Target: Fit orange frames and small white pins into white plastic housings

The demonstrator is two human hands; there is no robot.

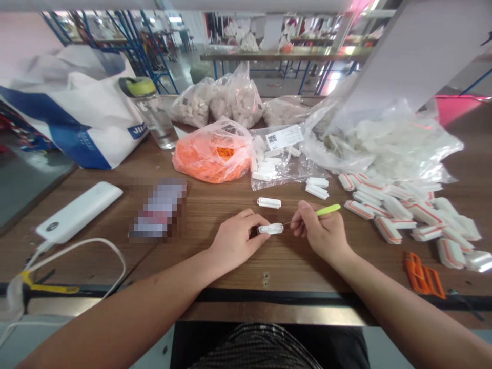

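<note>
Between the thumb and fingers of my left hand (pixel 235 238) is a small white plastic piece (pixel 271 229), held just over the brown table. My right hand (pixel 321 229) grips a thin metal pick with a yellow-green handle (pixel 328 209). The pick's tip meets the right end of the white piece; whether it goes inside is too small to tell. A similar white piece (pixel 269 203) lies just beyond my left fingers. Two more white pieces (pixel 317 188) rest side by side farther back.
A heap of white pieces with orange strips (pixel 413 210) and some orange plastic parts (pixel 423 275) lie right. Behind are a bag of orange parts (pixel 213 154), clear bags (pixel 234 100) and a bottle (pixel 156 118). A power bank (pixel 80 210) with its cable and a blurred-out phone-like object (pixel 159 209) are left.
</note>
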